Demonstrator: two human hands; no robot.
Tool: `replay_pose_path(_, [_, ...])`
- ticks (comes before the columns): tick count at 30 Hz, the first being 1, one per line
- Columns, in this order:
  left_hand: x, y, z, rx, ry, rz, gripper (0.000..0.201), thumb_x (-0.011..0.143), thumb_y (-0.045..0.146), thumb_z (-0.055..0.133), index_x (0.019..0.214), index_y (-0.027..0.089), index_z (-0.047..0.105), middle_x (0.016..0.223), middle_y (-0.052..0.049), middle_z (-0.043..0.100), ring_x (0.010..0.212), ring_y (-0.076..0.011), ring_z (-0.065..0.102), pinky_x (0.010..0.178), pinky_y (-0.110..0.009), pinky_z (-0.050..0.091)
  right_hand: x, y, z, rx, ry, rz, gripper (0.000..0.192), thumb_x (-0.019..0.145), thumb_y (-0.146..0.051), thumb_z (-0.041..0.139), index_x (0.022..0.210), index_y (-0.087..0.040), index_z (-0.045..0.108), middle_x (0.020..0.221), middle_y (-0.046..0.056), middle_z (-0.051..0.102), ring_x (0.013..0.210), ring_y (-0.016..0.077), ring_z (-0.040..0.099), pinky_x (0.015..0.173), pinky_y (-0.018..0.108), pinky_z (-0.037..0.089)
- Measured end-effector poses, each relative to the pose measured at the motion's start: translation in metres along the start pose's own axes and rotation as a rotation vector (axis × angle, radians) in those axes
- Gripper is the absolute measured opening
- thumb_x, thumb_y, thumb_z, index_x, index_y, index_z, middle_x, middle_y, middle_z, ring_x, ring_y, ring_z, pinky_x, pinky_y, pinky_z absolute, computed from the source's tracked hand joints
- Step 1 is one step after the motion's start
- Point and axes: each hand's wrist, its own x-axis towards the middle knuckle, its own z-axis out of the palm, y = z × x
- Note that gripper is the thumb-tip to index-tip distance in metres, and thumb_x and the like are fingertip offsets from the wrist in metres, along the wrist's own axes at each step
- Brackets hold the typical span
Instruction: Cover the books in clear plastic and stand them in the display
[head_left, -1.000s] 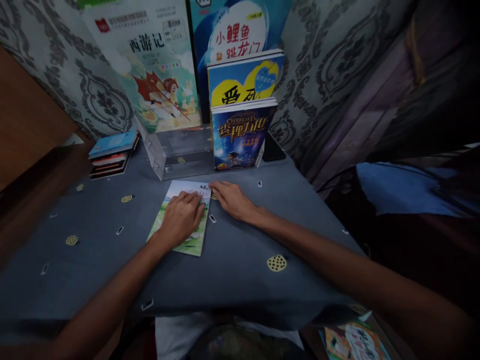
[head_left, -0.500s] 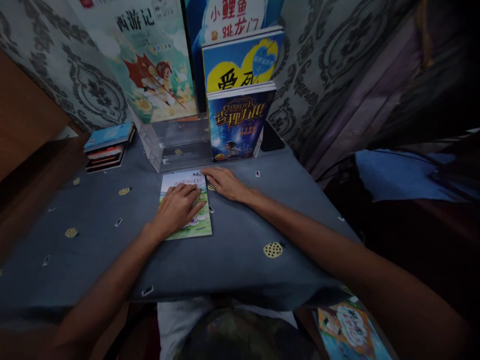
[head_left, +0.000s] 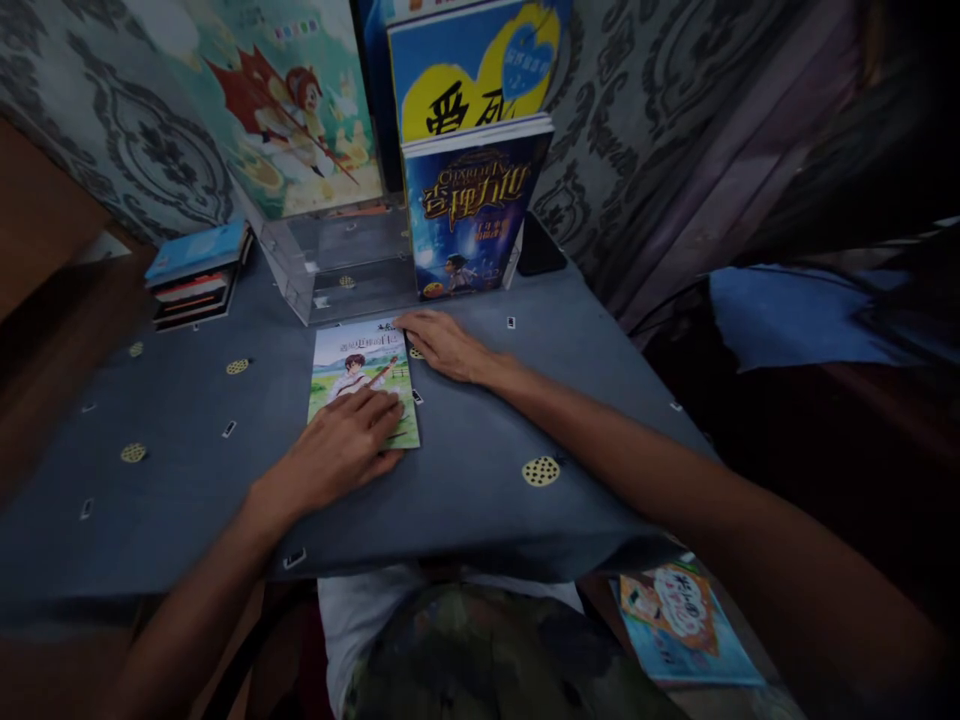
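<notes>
A thin book [head_left: 351,352] with a green and pale cover, showing a figure with a guitar, lies flat on the cloth-covered table. My left hand [head_left: 349,435] rests palm down over the book's lower part, fingers stretched out and hiding that area. My right hand [head_left: 442,343] lies on its side of the book, fingertips touching the upper right corner, the fingers extended and gripping nothing. Just beyond the book stands a clear acrylic rack [head_left: 300,290], where a dark blue book [head_left: 469,215] leans upright.
Behind it in the rack are a blue and yellow book [head_left: 435,75] and a large teal book [head_left: 300,130]. Stacked books [head_left: 196,265] sit at the table's left. A black phone-like slab [head_left: 541,250] lies behind the rack's right side. Another book [head_left: 682,625] is low at the right.
My left hand has slid down the cover toward me, uncovering the title and the pictured figure. My right hand stays at the corner. The view has tilted slightly downward.
</notes>
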Motion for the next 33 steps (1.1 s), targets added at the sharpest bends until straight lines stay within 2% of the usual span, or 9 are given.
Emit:
replay_pose_path(4, [-0.003, -0.002, 0.007, 0.036, 0.095, 0.047, 0.031, 0.096, 0.03, 0.061, 0.121, 0.012, 0.064, 0.124, -0.015, 0.069, 0.116, -0.028, 0.064, 0.098, -0.042, 0.055, -0.012, -0.015, -0.001, -0.014, -0.006, -0.018, 0.033, 0.102, -0.018, 0.043, 0.127, -0.02, 0.065, 0.128, 0.012, 0.068, 0.124, 0.0253, 0.06, 0.108, 0.048, 0.047])
replay_pose_path(7, [-0.006, -0.003, 0.01, 0.023, 0.143, 0.064, 0.028, 0.098, 0.029, 0.057, 0.119, 0.012, 0.066, 0.121, -0.014, 0.071, 0.113, -0.027, 0.066, 0.094, -0.041, 0.057, -0.03, -0.038, -0.004, 0.045, -0.035, -0.048, 0.034, 0.102, -0.017, 0.043, 0.127, -0.019, 0.065, 0.127, 0.012, 0.069, 0.123, 0.0247, 0.06, 0.108, 0.047, 0.047])
replay_pose_path(11, [-0.008, -0.002, 0.009, -0.011, 0.177, 0.059, 0.026, 0.102, 0.03, 0.051, 0.115, 0.016, 0.069, 0.11, -0.011, 0.075, 0.103, -0.0243, 0.069, 0.083, -0.037, 0.06, -0.057, -0.07, -0.009, 0.199, -0.064, -0.083, 0.031, 0.103, -0.018, 0.043, 0.123, -0.019, 0.067, 0.119, 0.011, 0.072, 0.113, 0.0218, 0.065, 0.1, 0.041, 0.052])
replay_pose_path(14, [-0.008, -0.002, 0.007, 0.0, 0.198, 0.071, 0.029, 0.103, 0.03, 0.047, 0.11, 0.014, 0.07, 0.105, -0.011, 0.076, 0.095, -0.0238, 0.07, 0.075, -0.036, 0.06, -0.069, -0.082, -0.013, 0.273, -0.058, -0.063, 0.032, 0.104, -0.02, 0.042, 0.123, -0.018, 0.067, 0.114, 0.011, 0.073, 0.105, 0.0201, 0.068, 0.093, 0.037, 0.054])
replay_pose_path(26, [-0.007, -0.003, 0.002, -0.087, 0.187, 0.05, 0.028, 0.104, 0.026, 0.046, 0.111, 0.017, 0.072, 0.109, -0.009, 0.076, 0.094, -0.0204, 0.071, 0.075, -0.033, 0.06, -0.07, -0.085, -0.015, 0.408, 0.062, -0.043, 0.031, 0.099, -0.016, 0.047, 0.119, -0.02, 0.07, 0.103, 0.006, 0.078, 0.096, 0.0172, 0.073, 0.086, 0.029, 0.056])
replay_pose_path(33, [-0.007, -0.001, 0.004, -0.058, 0.204, 0.051, 0.029, 0.104, 0.03, 0.047, 0.105, 0.016, 0.072, 0.107, -0.009, 0.075, 0.092, -0.0215, 0.07, 0.073, -0.033, 0.06, -0.073, -0.088, -0.017, 0.4, 0.053, -0.095, 0.029, 0.098, -0.016, 0.048, 0.116, -0.018, 0.071, 0.09, 0.005, 0.077, 0.083, 0.0161, 0.072, 0.078, 0.029, 0.056])
